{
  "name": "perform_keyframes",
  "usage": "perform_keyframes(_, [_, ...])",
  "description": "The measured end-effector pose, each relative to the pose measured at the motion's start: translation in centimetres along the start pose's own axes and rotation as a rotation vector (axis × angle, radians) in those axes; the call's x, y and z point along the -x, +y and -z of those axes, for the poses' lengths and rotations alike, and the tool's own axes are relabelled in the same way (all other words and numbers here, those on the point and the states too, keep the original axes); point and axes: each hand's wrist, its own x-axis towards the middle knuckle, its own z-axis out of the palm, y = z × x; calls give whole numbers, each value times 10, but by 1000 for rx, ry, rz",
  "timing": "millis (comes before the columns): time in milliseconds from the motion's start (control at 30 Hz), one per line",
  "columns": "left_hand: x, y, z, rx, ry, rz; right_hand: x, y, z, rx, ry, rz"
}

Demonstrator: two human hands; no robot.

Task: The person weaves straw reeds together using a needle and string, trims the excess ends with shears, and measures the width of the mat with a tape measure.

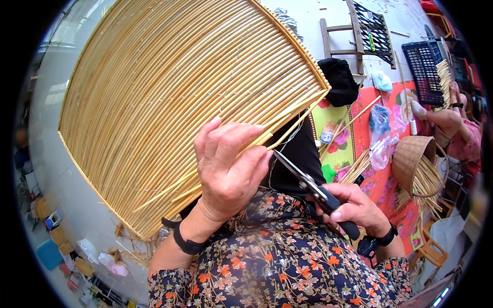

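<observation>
A large mat of pale cane rods [169, 87], bound with white thread, fills the upper left and centre. My left hand [231, 169] is closed on rods at its near right edge, thumb and forefinger at their cut ends. Loose thread [291, 134] hangs there. My right hand [349, 210] grips black-handled metal shears [300, 178], their blade tips by the rod ends beside my left fingertips. The mat lies over my lap and dark trousers.
A patterned cloth [403, 220] holds plastic bags [380, 154], sticks and a wicker basket [411, 164]. Behind are a black bag [339, 77], wooden frame [354, 33] and crate [421, 66]. Another person [452, 123] sits at right. Clutter [49, 246] lines the lower left.
</observation>
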Motion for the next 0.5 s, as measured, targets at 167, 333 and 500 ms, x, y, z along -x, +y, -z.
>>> perform_keyframes(167, [-1,-4,-2,24,-16,-2,9,12,25,-103,-112,39])
perform_keyframes(333, [-3,0,0,9,-22,5,-1,9,9,128,88,56])
perform_keyframes(500, [-5,3,3,-16,-29,8,-8,7,11,43,-40,58])
